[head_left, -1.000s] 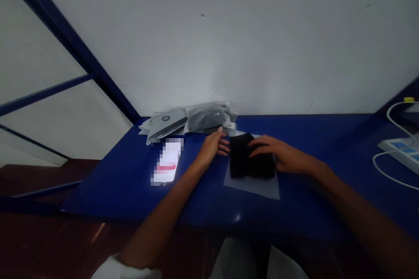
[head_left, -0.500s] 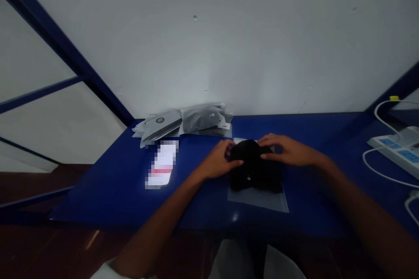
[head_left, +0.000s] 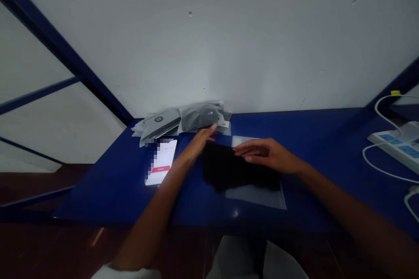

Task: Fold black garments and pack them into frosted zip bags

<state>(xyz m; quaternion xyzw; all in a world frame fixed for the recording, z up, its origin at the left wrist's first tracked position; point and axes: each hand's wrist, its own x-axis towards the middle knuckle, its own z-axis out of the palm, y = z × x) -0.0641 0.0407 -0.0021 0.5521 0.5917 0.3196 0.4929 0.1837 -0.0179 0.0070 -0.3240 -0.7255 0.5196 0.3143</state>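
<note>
Centrally, a black folded cloth (head_left: pixel 234 170) lies on the blue table (head_left: pixel 310 135), partly over a clear plastic bag (head_left: pixel 258 194); the right hand (head_left: pixel 265 153) rests flat on the cloth, fingers spread, gripping nothing; the left hand (head_left: pixel 196 144), open too, reaches along its left edge toward grey packets (head_left: pixel 183 120) by the wall; a phone (head_left: pixel 161 161) lies to the left, and a power strip (head_left: pixel 397 144) sits well apart on the right.

My view: small packing station, blue metal bench (head_left: pixel 114 183), bagged goods (head_left: pixel 183 120) at eleven o'clock, power strip (head_left: pixel 397 144) at three.
</note>
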